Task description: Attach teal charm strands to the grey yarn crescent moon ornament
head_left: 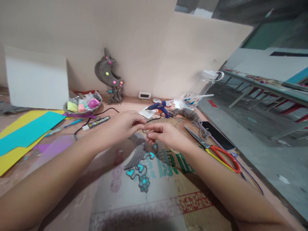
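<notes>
My left hand [125, 124] and my right hand [163, 134] meet over the middle of the table, fingertips pinched together on a thin loop of grey yarn [145, 131]. Just below them lies a grey yarn-wrapped craft piece [139, 150] with teal hearts [141, 176] outlined in grey, resting on a flattened cardboard sheet [168, 192]. Whether the pinched strand joins that piece is unclear.
Red-handled scissors [216, 150], a phone [218, 134] and a heap of grey yarn [192, 117] lie right. A blue glue gun [160, 107] sits behind. Left: a bowl of coloured clay [83, 104], teal and yellow foam sheets [24, 134], a pen [64, 126]. A moon ornament [109, 75] leans on the wall.
</notes>
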Available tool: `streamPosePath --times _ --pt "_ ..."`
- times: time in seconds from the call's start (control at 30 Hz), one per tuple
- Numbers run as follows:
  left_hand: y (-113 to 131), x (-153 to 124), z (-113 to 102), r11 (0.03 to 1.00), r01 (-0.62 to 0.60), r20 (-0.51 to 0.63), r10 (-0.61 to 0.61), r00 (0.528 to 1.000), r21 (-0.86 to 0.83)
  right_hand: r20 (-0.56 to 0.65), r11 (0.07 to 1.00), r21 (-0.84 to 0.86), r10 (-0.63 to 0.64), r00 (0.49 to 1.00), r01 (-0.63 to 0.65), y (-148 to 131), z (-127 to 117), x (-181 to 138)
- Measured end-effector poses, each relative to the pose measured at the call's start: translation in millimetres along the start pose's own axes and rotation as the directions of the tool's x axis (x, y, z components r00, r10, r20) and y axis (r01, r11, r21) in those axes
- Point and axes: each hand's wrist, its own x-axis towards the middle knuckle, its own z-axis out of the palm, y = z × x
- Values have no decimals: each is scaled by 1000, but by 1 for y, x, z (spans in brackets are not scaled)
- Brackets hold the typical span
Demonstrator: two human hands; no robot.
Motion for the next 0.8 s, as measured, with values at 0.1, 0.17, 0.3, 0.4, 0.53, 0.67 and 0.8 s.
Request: streamPosePath --times 0.1,0.17,0.3,0.4,0.53,0.67,0.8 --pt "-2 -2 -1 997 3 -20 -1 1000 75 -46 999 -44 9 999 -11 1 0 1" --pt "-1 -4 -3 999 43 -37 -43 998 9 -132 989 -137 -76 988 57 1 -2 1" --pt "1 -5 -7 989 102 -35 -106 994 -110 -312 954 -220 -265 912 202 -4 -9 -1" --pt "3 -5 -7 984 106 -45 -113 993 -140 -303 953 -180 -290 908 244 -9 -9 -5" --pt "8 -5 -2 978 101 -54 -112 992 -185 -301 918 -316 -335 893 238 -14 0 -10" --pt "11 -5 4 974 98 -76 -116 990 -202 -291 897 -403 -314 904 182 -13 8 -11" --pt "11 -4 5 978 111 -70 -125 990 -174 -253 896 -409 -291 923 171 -14 7 -11"
